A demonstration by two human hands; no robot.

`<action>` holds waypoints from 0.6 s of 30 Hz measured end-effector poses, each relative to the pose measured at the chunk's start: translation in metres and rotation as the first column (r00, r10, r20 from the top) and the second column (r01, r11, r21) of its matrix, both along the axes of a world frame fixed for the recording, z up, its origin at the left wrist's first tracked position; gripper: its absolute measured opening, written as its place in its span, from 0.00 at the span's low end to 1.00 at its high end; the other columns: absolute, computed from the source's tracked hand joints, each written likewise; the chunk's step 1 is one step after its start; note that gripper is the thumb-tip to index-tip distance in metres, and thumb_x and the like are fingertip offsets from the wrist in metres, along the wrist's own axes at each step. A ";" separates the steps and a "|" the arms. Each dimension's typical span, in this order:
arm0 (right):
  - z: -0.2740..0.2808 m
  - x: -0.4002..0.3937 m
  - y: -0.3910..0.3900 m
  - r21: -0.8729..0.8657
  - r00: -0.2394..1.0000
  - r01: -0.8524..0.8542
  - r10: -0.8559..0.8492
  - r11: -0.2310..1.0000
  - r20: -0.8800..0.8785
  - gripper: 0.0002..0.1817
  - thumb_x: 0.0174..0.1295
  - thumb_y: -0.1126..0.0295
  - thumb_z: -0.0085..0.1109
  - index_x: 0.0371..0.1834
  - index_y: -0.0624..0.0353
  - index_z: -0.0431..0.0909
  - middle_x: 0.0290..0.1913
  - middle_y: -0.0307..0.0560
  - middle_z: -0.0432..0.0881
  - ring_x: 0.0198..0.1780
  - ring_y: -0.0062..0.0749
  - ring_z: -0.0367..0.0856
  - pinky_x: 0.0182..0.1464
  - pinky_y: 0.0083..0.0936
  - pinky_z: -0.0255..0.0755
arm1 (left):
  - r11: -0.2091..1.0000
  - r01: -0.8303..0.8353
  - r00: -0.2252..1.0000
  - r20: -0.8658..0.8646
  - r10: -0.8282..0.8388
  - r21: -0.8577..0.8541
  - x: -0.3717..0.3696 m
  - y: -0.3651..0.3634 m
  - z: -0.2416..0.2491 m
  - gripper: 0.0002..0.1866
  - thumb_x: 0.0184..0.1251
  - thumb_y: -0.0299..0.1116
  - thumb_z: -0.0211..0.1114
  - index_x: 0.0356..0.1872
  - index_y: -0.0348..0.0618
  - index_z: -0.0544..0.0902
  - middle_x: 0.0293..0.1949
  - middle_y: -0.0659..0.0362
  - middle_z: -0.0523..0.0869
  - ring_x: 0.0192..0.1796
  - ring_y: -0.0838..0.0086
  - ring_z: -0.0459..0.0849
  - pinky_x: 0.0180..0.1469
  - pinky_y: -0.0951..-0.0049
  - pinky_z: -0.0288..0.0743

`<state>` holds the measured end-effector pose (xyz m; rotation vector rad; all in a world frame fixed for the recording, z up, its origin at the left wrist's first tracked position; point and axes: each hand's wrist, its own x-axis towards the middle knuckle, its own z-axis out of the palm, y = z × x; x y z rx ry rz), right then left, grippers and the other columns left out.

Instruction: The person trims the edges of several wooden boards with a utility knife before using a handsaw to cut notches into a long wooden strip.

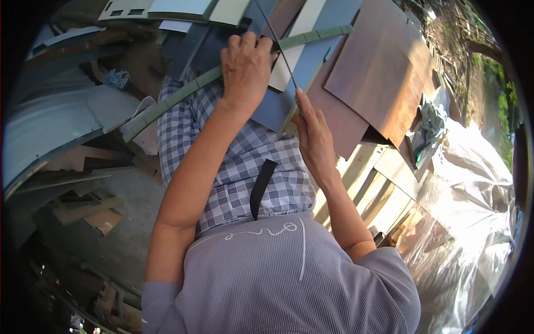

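Note:
A long green strip (189, 89), marked with dark lines across it at intervals, runs slantwise over my lap and the boards. My left hand (247, 64) is closed on it near its middle, with the fingers curled over the top. In my right hand (315, 133) is a tool with a long, thin, dark blade (280, 44), seen almost edge-on. My index finger stretches along the near end of this blade, and the grip is mostly hidden by the palm. The blade crosses the strip just to the right of my left fingers.
Brown wooden panels (378, 67) lie to the right, with blue-grey and white boards (303, 22) ahead. Crumpled plastic sheeting (461, 189) covers the right side. A curved metal sheet (50, 128) is at left, above scrap wood (103, 214) on the floor.

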<state>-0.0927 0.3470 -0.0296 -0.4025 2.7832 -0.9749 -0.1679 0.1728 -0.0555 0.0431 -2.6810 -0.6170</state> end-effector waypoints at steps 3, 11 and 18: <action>-0.004 -0.014 -0.002 0.016 0.999 0.041 -0.041 0.999 0.008 0.29 0.68 0.73 0.48 0.72 0.34 0.60 0.40 0.54 0.75 0.36 0.49 0.80 0.39 0.43 0.75 | 0.996 0.057 0.998 -0.001 -0.057 -0.072 -0.001 -0.001 -0.002 0.11 0.62 0.38 0.66 0.41 0.44 0.82 0.40 0.57 0.80 0.48 0.58 0.77 0.46 0.57 0.73; -0.003 0.009 0.011 -0.033 0.993 0.098 -0.095 0.995 0.074 0.29 0.70 0.72 0.48 0.72 0.31 0.60 0.40 0.53 0.75 0.36 0.48 0.80 0.39 0.41 0.76 | 0.986 0.123 0.987 0.115 -0.111 -0.109 0.000 0.007 0.004 0.12 0.62 0.38 0.67 0.42 0.44 0.82 0.42 0.56 0.79 0.48 0.57 0.77 0.48 0.56 0.72; -0.002 -0.010 -0.006 -0.018 0.995 0.091 -0.090 0.996 0.048 0.29 0.69 0.72 0.49 0.72 0.34 0.60 0.39 0.53 0.75 0.38 0.47 0.79 0.41 0.41 0.73 | 0.990 0.094 0.995 0.035 -0.090 -0.103 0.001 0.010 0.000 0.12 0.60 0.38 0.68 0.42 0.45 0.83 0.41 0.57 0.80 0.48 0.59 0.77 0.47 0.57 0.72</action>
